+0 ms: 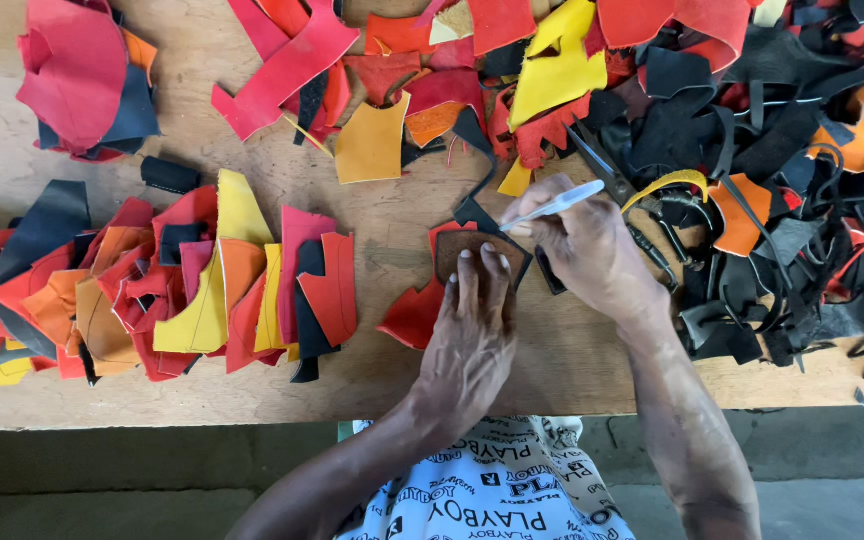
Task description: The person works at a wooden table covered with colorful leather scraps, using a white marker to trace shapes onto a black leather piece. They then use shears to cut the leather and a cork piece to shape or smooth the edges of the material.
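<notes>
pen tip: the white pen [553,205] ends behind the right hand [592,255]
brown template [479,254]: partly under the left hand [469,340]
scissors [620,190]: handles buried among black scraps [752,150]
scrap piles: cut off at the top and side edges

A leather workshop: plywood bench [392,390], heaps of coloured leather offcuts [202,290], scissors [607,170] among black scraps [752,130].

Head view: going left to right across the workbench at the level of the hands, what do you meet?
Row of cut leather pieces → red piece → left hand on brown template → right hand with white pen → black scrap pile.
</notes>
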